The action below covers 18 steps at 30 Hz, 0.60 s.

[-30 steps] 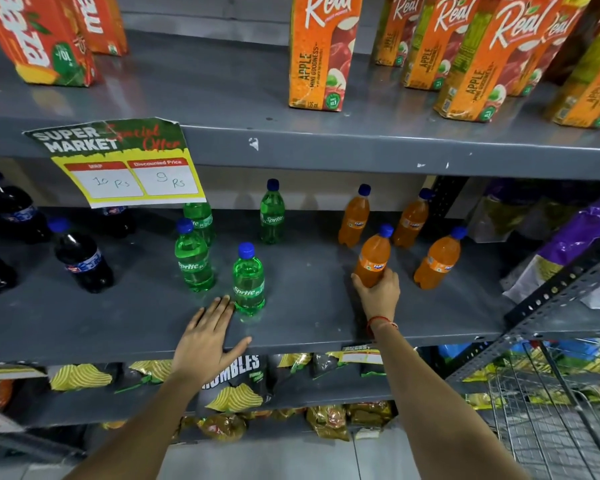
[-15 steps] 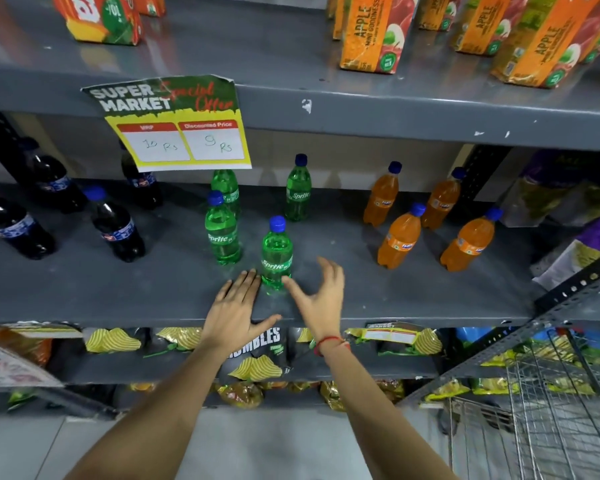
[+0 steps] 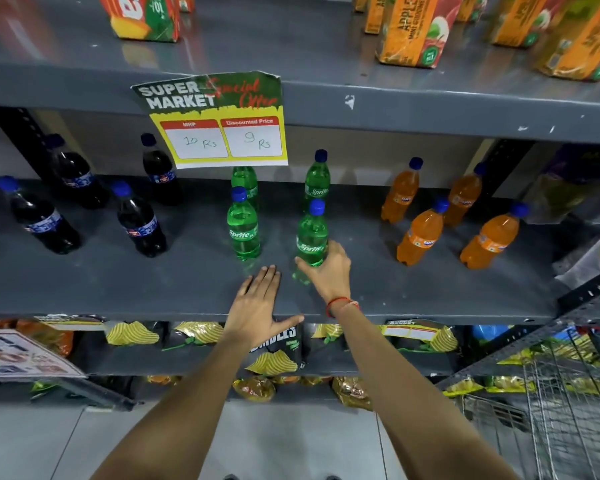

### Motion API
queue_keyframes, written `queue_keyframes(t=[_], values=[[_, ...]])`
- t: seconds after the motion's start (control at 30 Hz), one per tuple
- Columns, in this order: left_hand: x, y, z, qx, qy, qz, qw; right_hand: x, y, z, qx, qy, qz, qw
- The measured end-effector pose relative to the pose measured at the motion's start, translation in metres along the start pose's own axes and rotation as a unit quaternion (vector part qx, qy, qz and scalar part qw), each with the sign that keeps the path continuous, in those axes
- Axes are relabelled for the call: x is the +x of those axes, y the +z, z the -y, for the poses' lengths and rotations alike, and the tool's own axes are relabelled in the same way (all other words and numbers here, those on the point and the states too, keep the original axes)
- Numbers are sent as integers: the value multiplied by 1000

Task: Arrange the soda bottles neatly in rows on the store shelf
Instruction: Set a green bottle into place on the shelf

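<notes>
Your right hand (image 3: 329,271) is wrapped around the base of a green Sprite bottle (image 3: 311,235), which stands upright near the front edge of the grey middle shelf (image 3: 430,289), about midway along it. A red thread bracelet (image 3: 340,304) circles that wrist. Your left hand (image 3: 257,306) lies flat and open on the shelf's front edge just to the left, fingers spread, gripping nothing, its thumb hanging over the lip. Beside the held bottle, to its left, stands a second green Sprite bottle (image 3: 243,226), with two more green bottles (image 3: 317,178) behind them toward the back edge, making a rough two-by-two block. Toward the shelf's left end stand four dark cola bottles (image 3: 139,223) with blue caps, loosely spaced. Toward the right end stand four orange soda bottles (image 3: 421,233), also blue-capped, two in front and two behind. A yellow and green price sign (image 3: 219,119) reading "Super Market Special Offer" hangs from the front edge of the upper shelf (image 3: 430,102), partly covering one rear green bottle. Orange juice cartons (image 3: 416,32) sit on that upper shelf. Snack bags (image 3: 271,351) fill the shelf below, and a wire trolley (image 3: 568,403) stands at the lower right.
</notes>
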State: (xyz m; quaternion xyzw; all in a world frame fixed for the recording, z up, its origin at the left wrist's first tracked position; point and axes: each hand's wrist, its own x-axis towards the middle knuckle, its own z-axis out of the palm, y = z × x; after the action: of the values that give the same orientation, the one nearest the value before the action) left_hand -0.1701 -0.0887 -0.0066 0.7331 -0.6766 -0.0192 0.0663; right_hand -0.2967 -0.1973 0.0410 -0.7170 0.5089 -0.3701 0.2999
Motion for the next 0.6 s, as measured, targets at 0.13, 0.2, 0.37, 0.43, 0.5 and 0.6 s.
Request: queue_keyframes(t=[0.13, 0.2, 0.37, 0.43, 0.5, 0.6], values=[[0, 2, 1, 12, 2, -8, 1000, 26, -14, -7, -12, 3, 1, 1000], [0, 2, 1, 17, 4, -12, 1000, 34, -19, -13, -24, 7, 21, 999], [0, 3, 2, 15, 6, -19, 1000, 37, -21, -21, -21, 11, 58, 998], [1, 3, 2, 15, 6, -21, 1000, 32, -20, -23, -1, 21, 47, 999], [1, 3, 2, 17, 7, -19, 1000, 25, -18, -24, 18, 37, 23, 999], [0, 3, 2, 18, 8, -21, 1000, 16, -11, -25, 42, 51, -13, 998]])
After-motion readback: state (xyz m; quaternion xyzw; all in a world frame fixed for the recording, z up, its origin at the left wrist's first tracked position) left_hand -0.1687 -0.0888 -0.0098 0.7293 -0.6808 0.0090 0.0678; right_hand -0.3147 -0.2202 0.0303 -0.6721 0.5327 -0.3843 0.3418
